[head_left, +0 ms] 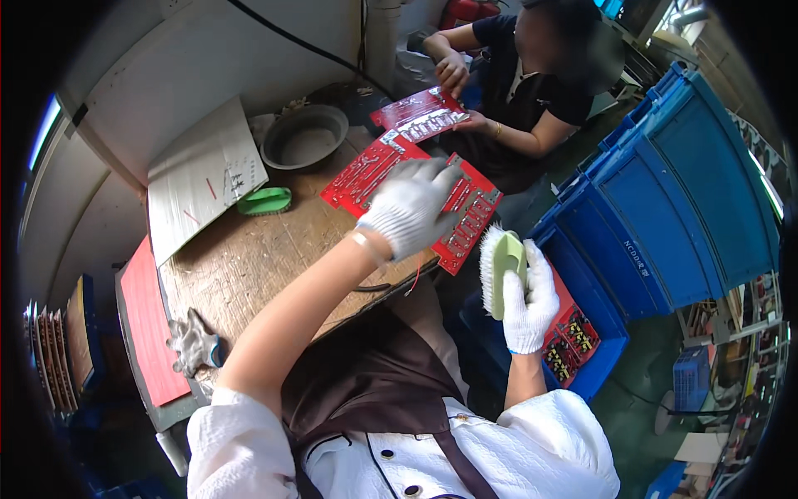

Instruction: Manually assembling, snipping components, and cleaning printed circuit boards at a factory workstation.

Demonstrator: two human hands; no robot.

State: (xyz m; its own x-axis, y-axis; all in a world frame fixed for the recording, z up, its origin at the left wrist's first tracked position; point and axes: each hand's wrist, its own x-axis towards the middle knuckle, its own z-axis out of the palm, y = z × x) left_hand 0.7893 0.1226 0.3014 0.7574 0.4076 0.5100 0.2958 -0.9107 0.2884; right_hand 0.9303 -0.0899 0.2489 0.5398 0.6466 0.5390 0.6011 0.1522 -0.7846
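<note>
While the right hand (532, 301) is grasping the light-green brush (500, 279), the red panel (474, 218) is lying up-left of it, just above frame centre, seemingly slanting lengthwise toward the brush — the nearer left hand (411, 206) is covering its middle, whether gripping I cannot tell

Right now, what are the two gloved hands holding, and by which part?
The right hand holds the brush by its green handle. Whether the left hand grips anything, I can't tell.
</note>
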